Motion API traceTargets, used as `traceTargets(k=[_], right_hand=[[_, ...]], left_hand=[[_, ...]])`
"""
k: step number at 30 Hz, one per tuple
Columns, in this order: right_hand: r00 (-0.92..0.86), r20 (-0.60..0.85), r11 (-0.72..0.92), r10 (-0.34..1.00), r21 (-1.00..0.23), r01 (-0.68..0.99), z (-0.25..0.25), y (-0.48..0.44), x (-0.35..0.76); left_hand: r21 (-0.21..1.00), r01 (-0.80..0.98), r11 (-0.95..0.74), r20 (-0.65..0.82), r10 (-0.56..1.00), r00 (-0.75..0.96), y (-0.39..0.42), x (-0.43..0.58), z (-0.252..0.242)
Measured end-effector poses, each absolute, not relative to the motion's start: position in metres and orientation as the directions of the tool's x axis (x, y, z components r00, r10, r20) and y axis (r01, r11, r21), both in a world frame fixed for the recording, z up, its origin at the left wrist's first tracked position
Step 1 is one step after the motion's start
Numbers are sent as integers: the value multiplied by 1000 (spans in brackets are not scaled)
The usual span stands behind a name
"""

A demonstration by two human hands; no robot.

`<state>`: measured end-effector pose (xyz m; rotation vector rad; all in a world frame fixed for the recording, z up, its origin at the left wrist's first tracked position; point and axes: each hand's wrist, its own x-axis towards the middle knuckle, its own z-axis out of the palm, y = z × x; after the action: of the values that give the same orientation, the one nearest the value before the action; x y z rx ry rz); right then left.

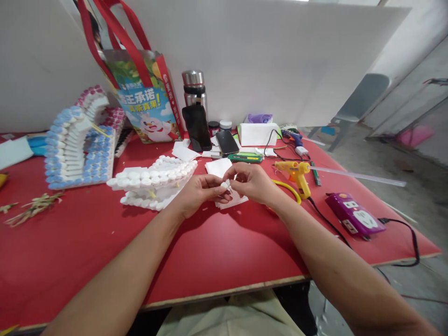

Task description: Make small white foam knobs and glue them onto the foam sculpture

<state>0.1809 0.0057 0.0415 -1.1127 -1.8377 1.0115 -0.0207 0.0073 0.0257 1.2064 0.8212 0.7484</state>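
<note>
Small white piece pinched between both hands over the red table

Held at the centre of the scene, just above the red table (217,252): a small white piece (224,185), rounded, pale and matt, much like the white caps on the model beside it. Too small and too covered by fingertips to tell its long axis or which way it points. Pinched from the left by the left hand (198,193), thumb and forefinger closed narrowly on it; met from the right by the right hand (252,182), fingers curled and also closed on the same piece. Both forearms reaching in from the near edge, meeting in a V.

Under the hands, white paper sheets (220,167) lying flat. Just left, a white capped model (154,179), curved, rows of round caps along its top. Farther left, a blue capped model (75,149) of the same build. To the right, a yellow glue gun (297,175) resting on the table, nozzle toward the left, and a purple power strip (353,217) nearer the right edge. At the far side, a red-handled bag (147,102), a steel flask (194,88) and a dark phone (197,127) leaning upright
</note>
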Motion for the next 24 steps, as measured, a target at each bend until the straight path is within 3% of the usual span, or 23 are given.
traceTargets(k=[7, 15, 24], right_hand=[[-374, 40, 116, 927, -976, 184, 44, 9, 185], [-381, 160, 260, 911, -939, 227, 35, 7, 180], [-274, 224, 306, 935, -900, 311, 18, 12, 174]], left_hand=[[993, -16, 121, -102, 895, 434, 7, -19, 28], [998, -3, 70, -65, 934, 350, 5, -18, 28], [1000, -14, -2, 5, 973, 229, 4, -11, 28]])
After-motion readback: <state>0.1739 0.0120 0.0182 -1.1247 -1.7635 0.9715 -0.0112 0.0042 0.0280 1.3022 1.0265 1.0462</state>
